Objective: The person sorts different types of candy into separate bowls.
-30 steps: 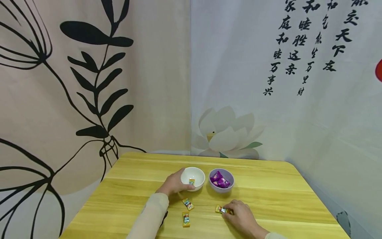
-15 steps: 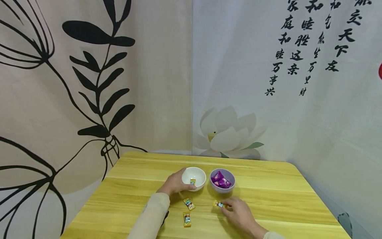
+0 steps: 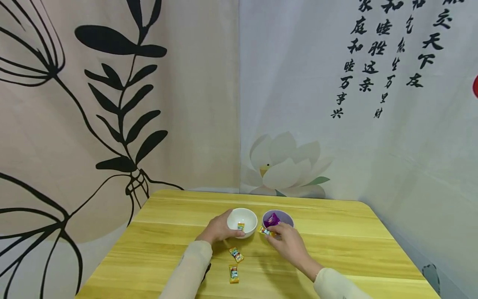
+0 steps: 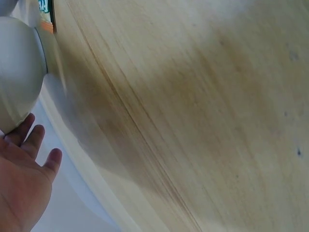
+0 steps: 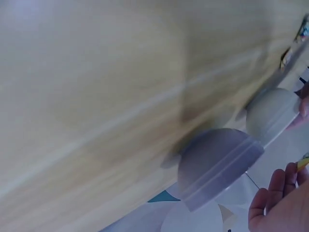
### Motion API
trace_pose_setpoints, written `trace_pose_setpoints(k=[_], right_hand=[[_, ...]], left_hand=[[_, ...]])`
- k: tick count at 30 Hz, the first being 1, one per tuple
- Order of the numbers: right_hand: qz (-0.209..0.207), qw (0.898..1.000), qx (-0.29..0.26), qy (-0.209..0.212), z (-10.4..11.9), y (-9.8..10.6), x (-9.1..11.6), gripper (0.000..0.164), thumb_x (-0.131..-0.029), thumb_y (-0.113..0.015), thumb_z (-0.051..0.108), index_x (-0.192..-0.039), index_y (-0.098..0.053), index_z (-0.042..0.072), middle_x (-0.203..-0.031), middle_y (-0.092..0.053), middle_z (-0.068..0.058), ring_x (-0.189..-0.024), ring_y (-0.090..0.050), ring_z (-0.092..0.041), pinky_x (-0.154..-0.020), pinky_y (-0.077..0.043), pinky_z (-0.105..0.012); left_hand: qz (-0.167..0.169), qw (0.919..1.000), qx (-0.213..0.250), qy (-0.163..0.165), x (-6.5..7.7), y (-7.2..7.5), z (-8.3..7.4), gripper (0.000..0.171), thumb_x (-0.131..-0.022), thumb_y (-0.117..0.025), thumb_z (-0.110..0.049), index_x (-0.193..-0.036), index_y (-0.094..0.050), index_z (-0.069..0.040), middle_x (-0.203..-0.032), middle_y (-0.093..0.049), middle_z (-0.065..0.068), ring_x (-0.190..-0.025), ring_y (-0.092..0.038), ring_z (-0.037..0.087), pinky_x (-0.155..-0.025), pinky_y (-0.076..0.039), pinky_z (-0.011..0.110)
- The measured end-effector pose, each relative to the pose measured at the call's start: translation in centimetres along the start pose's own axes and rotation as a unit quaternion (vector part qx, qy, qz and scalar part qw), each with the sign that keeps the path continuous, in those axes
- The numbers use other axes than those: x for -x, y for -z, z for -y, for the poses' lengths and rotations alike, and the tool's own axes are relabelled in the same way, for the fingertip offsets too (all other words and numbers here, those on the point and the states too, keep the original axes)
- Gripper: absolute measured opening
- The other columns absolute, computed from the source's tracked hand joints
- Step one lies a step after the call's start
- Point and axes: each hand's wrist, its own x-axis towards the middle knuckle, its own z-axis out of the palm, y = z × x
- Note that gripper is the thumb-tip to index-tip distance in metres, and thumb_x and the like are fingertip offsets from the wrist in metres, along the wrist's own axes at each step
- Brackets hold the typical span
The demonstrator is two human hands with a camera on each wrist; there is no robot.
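Note:
My left hand [image 3: 218,228] grips the near left side of a white bowl [image 3: 248,216], thumb along its front and fingers round its back. One yellow-wrapped candy [image 3: 240,226] lies inside that bowl. My right hand [image 3: 289,245] pinches another yellow candy [image 3: 264,231] between thumb and fingers, raised in front of the purple bowl [image 3: 288,219], which it partly covers. Purple-wrapped candies [image 3: 272,219] sit in the purple bowl. In the right wrist view, a yellow wrapper edge [image 5: 302,163] shows at my fingertips, beside both bowls.
Two yellow candies, an upper one [image 3: 236,254] and a lower one [image 3: 233,274], lie on the wooden table [image 3: 347,245] in front of the white bowl. Behind the table hangs a printed backdrop [image 3: 201,104] with plants and writing.
My right hand has lifted the yellow candy from the table and carried it up and left to the gap between the bowls. The left hand keeps its place on the white bowl.

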Motion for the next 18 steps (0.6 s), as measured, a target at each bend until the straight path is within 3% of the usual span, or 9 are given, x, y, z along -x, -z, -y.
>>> trace_pose_setpoints(k=[11,18], right_hand=[[0.007,0.998,0.059,0.004,0.9,-2.0,-3.5,0.022,-0.087,-0.077,0.03,-0.101,-0.078,0.013,-0.089,-0.069,0.004,-0.082,-0.061,-0.016,-0.072,-0.043,-0.04],[0.017,0.996,0.08,-0.021,1.2,-3.8,-5.5,0.025,-0.089,-0.074,0.034,-0.102,-0.078,0.013,-0.089,-0.069,-0.001,-0.081,-0.062,-0.02,-0.068,-0.042,-0.038]], left_hand=[[0.004,1.0,0.005,0.003,-0.1,0.0,0.2,0.104,-0.068,-0.085,-0.059,-0.15,-0.04,-0.013,-0.128,-0.061,0.007,-0.11,-0.06,0.026,-0.092,-0.048,0.049],[0.011,0.9999,-0.004,-0.004,-0.2,0.0,0.2,0.099,-0.071,-0.083,-0.059,-0.148,-0.042,-0.013,-0.126,-0.062,0.006,-0.107,-0.06,0.024,-0.089,-0.05,0.047]])
